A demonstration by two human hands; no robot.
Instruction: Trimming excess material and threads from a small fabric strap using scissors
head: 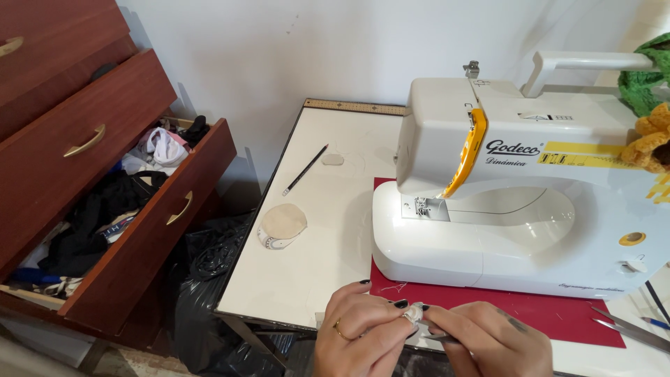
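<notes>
Low at the surface (pixel 300 279) edge, left hand (pixel 359 335) pinches a small pale fabric piece (pixel 414 313). Right hand (pixel 488 342) grips a thin metal tool (pixel 438 338) beside it. Sewing machine (pixel 516 209) just behind.

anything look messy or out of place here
Yes: the lowest reddish-brown wooden drawer hangs open, with dark and white clothes heaped untidily inside. A loose thread lies on the red mat.

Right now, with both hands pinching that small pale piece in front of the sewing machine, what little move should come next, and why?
Probably lift the piece toward the machine's needle plate. Both the left hand and right hand pinch it at the table's near edge, low and well short of the needle, and the plate lies bare.
</notes>
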